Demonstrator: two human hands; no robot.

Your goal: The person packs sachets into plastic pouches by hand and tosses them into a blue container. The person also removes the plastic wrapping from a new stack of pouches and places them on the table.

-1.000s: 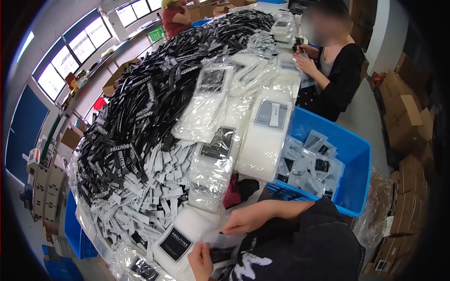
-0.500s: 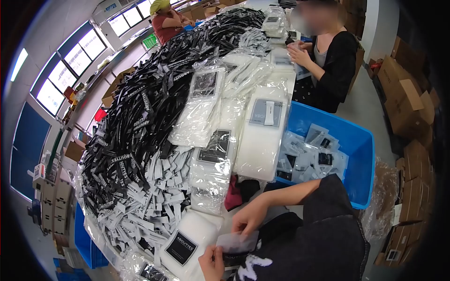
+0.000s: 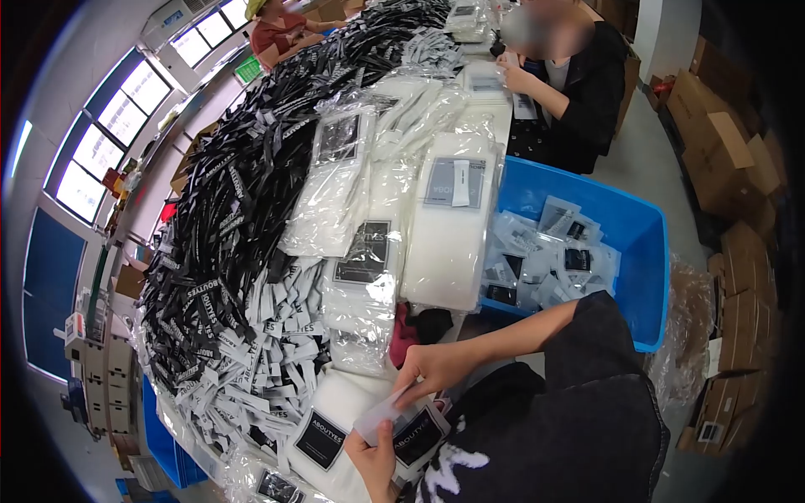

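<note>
Low in the head view, my left hand [image 3: 371, 463] pinches a small frosted plastic bag [image 3: 379, 419] by its edge, thumb on top. The fingers of my right hand [image 3: 426, 373] are closed on the same bag's upper right part; whether they also hold a small item is hidden. Just beneath lies a black label panel printed ABOUTYES [image 3: 418, 436], and I cannot tell if it belongs to the held bag. Beside my left hand is a stack of white bags [image 3: 340, 398] with a black label panel [image 3: 319, 439].
Black printed strips [image 3: 251, 184] and white printed strips [image 3: 285, 335] cover the table's left side. Clear-wrapped bag bundles [image 3: 444, 243] lie along its middle. A blue bin [image 3: 641, 277] holds filled packets [image 3: 553, 251]. Two other people work farther off; cardboard boxes [image 3: 742, 277] line the right.
My right hand has shifted left and up, and the bag is now tilted between both hands. My left hand has moved slightly left. The whole view has shifted a little.
</note>
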